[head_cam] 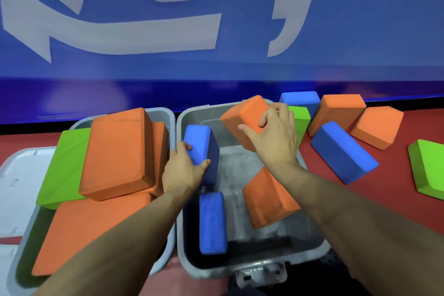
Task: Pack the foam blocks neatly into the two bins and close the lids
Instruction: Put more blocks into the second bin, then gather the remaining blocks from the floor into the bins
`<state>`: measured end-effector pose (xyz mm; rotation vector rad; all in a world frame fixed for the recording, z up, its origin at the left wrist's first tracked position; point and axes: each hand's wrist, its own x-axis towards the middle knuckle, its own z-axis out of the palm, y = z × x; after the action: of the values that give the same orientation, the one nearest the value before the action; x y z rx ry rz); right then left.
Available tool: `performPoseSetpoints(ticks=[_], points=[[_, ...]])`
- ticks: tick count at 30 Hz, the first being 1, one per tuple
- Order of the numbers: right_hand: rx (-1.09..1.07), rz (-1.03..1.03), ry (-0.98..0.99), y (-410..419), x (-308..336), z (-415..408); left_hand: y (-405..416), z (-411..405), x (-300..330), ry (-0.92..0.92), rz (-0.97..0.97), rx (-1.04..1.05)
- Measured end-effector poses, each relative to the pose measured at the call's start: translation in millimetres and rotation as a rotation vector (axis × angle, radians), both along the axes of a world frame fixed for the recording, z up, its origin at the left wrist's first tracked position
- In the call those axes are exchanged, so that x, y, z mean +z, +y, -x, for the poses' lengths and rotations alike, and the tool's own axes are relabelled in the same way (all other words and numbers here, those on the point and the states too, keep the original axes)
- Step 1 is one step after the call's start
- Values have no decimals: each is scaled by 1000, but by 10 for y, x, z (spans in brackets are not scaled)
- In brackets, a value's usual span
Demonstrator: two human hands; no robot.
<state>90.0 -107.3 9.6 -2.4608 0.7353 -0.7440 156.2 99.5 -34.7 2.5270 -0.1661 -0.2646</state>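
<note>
Your left grip [186, 168] clamps a matte blue block [200, 144], your right grip [271, 137] an orange block [245, 115] at 12 o'clock over the grey bin [264, 264].

My left hand [185, 170] grips a blue block [200, 145] upright at the right bin's [312, 246] left wall. My right hand [271, 137] holds an orange block [245, 115] tilted over its far end. Another blue block [212, 222] and orange block [266, 199] sit inside. The left bin [165, 113] is heaped with orange and green. Loose blocks lie on the red tabletop [394, 190].
</note>
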Motion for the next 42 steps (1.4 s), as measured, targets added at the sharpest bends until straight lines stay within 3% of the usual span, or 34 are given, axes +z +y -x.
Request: performPoseSetpoints(ticks=[8,13,17,28,34,42], points=[[188,113,280,-321,-844,-247,-151,7,-542,119,-99,-70],[281,81,577,-395,-1249,-376,-235,-34,-741,223,-134,-95],[337,90,636,-379,-1416,-395,-289,-51,-833,274,-231,-178],[379,38,598,-456,-1047,66,-515,116,-408,73,-266,-219],[245,-2,621,-953,-541,818,-970,472,27,15,-160,-306],[-18,-107,671,-1883,-293,2014,-2220,1183,262,-72,-94,-590]])
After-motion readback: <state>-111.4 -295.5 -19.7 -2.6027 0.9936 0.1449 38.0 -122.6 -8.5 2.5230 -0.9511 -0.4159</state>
